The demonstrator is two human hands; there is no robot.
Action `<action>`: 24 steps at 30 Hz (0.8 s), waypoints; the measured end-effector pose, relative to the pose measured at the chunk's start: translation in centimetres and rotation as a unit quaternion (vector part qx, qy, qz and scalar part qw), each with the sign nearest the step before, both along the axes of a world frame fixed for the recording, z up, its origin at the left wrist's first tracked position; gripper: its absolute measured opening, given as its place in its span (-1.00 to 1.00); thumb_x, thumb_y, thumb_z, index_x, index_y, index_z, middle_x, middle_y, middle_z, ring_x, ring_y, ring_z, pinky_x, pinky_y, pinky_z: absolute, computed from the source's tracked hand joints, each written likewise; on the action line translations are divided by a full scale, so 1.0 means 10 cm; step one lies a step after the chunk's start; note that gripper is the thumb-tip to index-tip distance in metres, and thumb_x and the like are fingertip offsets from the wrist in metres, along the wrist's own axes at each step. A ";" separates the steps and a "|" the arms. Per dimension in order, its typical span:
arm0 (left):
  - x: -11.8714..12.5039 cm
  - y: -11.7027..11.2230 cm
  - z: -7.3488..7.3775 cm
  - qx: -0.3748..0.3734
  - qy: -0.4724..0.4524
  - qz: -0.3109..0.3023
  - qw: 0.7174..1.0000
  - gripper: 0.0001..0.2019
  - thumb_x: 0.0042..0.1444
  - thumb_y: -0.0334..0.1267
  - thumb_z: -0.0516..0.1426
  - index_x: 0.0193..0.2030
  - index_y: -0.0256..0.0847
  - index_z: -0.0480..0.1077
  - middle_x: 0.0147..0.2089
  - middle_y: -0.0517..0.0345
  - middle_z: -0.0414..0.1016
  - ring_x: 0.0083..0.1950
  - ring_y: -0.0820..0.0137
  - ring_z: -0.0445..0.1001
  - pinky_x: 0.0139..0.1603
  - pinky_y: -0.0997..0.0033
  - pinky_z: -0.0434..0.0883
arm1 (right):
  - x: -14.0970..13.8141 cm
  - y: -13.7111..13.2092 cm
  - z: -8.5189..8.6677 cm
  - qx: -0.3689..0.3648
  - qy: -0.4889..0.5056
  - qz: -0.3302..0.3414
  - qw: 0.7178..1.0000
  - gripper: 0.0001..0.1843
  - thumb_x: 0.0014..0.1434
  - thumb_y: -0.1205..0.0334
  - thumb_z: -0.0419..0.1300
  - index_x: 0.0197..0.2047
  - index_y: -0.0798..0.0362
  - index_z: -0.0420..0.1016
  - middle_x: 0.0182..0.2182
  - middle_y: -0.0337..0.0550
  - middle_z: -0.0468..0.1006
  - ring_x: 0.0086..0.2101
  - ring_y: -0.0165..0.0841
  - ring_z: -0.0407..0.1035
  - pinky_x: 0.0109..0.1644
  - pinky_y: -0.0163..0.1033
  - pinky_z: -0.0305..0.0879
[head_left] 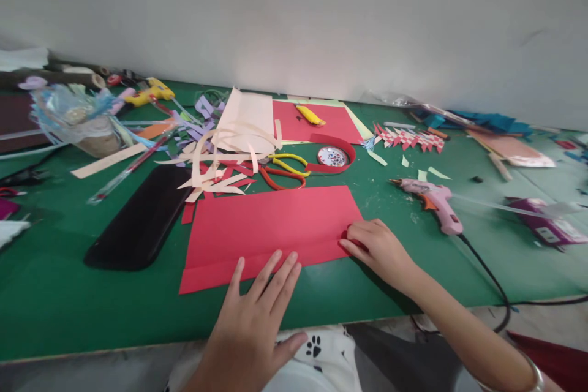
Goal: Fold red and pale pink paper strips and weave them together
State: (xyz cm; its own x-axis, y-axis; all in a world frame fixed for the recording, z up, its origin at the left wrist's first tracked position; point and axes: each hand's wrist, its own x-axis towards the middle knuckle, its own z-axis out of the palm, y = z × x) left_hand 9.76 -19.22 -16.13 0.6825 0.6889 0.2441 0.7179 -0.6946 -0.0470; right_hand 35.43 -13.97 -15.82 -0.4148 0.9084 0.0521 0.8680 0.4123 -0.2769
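Observation:
A large red paper sheet [271, 226] lies on the green table [68, 300] in front of me, with a narrow strip folded up along its near edge. My left hand [255, 318] rests flat, fingers spread, its fingertips on that folded edge. My right hand [379, 248] has its fingers curled and pressed on the sheet's right near corner, pinching the fold.
A black tray [138, 220] lies left of the sheet. Behind it are paper strips [220, 159], scissors [285, 171], a round tin in a red ring [333, 156] and more red paper [316, 122]. A pink glue gun [434, 202] with its cord lies to the right.

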 end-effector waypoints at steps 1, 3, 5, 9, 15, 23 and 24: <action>-0.03 -0.01 0.00 0.002 -0.001 0.003 1.000 -0.43 0.16 0.05 -0.14 0.23 -0.23 0.12 0.27 0.08 0.11 0.25 0.20 0.08 0.27 0.01 -0.33 | 0.00 -0.01 0.00 0.002 0.002 -0.002 1.000 -0.71 0.23 0.17 -0.02 -0.49 0.07 0.28 -0.52 -0.26 0.40 -0.45 -0.44 0.27 -0.29 -0.30 0.00; -0.11 -0.02 -0.01 0.000 0.000 0.008 1.000 -0.41 0.15 0.06 -0.12 0.24 -0.22 0.09 0.26 0.06 0.13 0.25 0.18 0.10 0.26 0.03 -0.25 | 0.03 -0.02 -0.01 0.006 0.008 -0.007 1.000 -0.72 0.23 0.17 -0.01 -0.49 0.07 0.29 -0.51 -0.25 0.40 -0.43 -0.43 0.27 -0.29 -0.30 0.02; -0.20 -0.03 -0.02 -0.006 0.003 0.010 1.000 -0.39 0.14 0.07 -0.11 0.26 -0.21 0.05 0.25 0.05 0.15 0.24 0.18 0.11 0.26 0.07 -0.18 | 0.07 -0.04 -0.03 0.019 0.012 -0.019 1.000 -0.71 0.22 0.17 -0.01 -0.50 0.07 0.29 -0.51 -0.23 0.38 -0.43 -0.42 0.25 -0.30 -0.30 0.03; -0.30 -0.04 -0.03 -0.007 0.005 0.022 1.000 -0.40 0.13 0.06 -0.09 0.27 -0.16 0.03 0.24 0.07 0.18 0.22 0.21 0.16 0.25 0.11 -0.14 | 0.19 -0.06 -0.07 0.055 0.005 -0.054 0.997 -0.68 0.22 0.16 -0.03 -0.53 0.07 0.28 -0.51 -0.19 0.34 -0.44 -0.39 0.22 -0.35 -0.30 0.03; -0.27 -0.05 -0.04 0.014 -0.020 0.025 0.999 -0.43 0.12 0.02 -0.06 0.23 -0.20 0.12 0.23 0.07 0.19 0.20 0.19 0.18 0.27 0.08 -0.20 | 0.23 -0.06 -0.05 0.043 0.035 -0.062 0.997 -0.69 0.20 0.16 0.01 -0.55 0.07 0.26 -0.51 -0.19 0.31 -0.45 -0.39 0.21 -0.35 -0.29 0.06; -0.01 -0.06 -0.02 0.009 -0.045 0.040 0.998 -0.38 0.12 0.14 -0.13 0.17 -0.24 0.22 0.21 0.04 0.23 0.20 0.18 0.17 0.25 0.10 -0.17 | 0.24 -0.09 0.01 0.011 0.089 -0.063 0.994 -0.76 0.17 0.15 0.05 -0.47 0.07 0.30 -0.50 -0.19 0.33 -0.44 -0.38 0.22 -0.33 -0.27 0.10; 0.06 -0.05 -0.02 0.005 -0.044 0.025 0.999 -0.37 0.12 0.16 -0.16 0.18 -0.23 0.21 0.22 0.06 0.22 0.21 0.20 0.15 0.25 0.13 -0.14 | 0.24 -0.09 0.00 0.017 0.080 -0.063 0.995 -0.76 0.18 0.15 0.04 -0.47 0.08 0.30 -0.50 -0.19 0.33 -0.44 -0.38 0.22 -0.32 -0.26 0.10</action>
State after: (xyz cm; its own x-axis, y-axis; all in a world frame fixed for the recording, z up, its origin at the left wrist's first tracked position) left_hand 10.41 -19.68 -16.31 0.6227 0.7189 0.3090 0.7535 -0.6574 0.0110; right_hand 37.79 -14.87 -15.83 -0.2820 0.9492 0.1399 0.8593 0.3147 -0.4031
